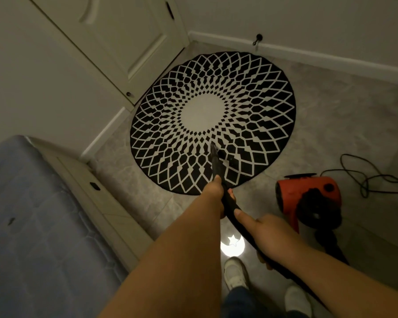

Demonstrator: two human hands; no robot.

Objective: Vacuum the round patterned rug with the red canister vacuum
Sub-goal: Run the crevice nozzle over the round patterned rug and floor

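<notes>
Both hands clamped on the black hose: left hand (214, 198) forward near the nozzle (214, 154), right hand (265, 232) further back; nozzle tip on the round patterned rug (213, 121), near-edge side. Red canister vacuum (308, 196) on the floor just off the rug's near right edge (cord trailing). Probably mid-task; most of the rug seemingly left

The round rug (213, 122) lies flat on the floor, black with white lattice and a pale centre. My vacuum (308, 198) is red, lying beside its right edge. The black nozzle (215, 157) points onto the rug's near part.
</notes>
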